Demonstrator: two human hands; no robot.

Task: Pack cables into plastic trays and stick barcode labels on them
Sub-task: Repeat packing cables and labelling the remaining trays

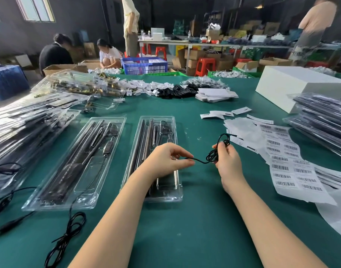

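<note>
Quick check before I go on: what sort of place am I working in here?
Most likely a small packing workshop or warehouse. A large green table holds open clear plastic trays and sheets of barcode labels, with stacked cardboard boxes and other workers behind.

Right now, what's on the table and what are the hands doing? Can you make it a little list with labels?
table: green
left hand: pinches the cable's straight end
right hand: holds the cable's coiled part
cable: black, thin, stretched between both hands, above the table
middle tray: clear, under the left hand, dark rods inside
left tray: clear, rods inside, its cable trails off the near end
labels: barcode sheets at the right
</note>
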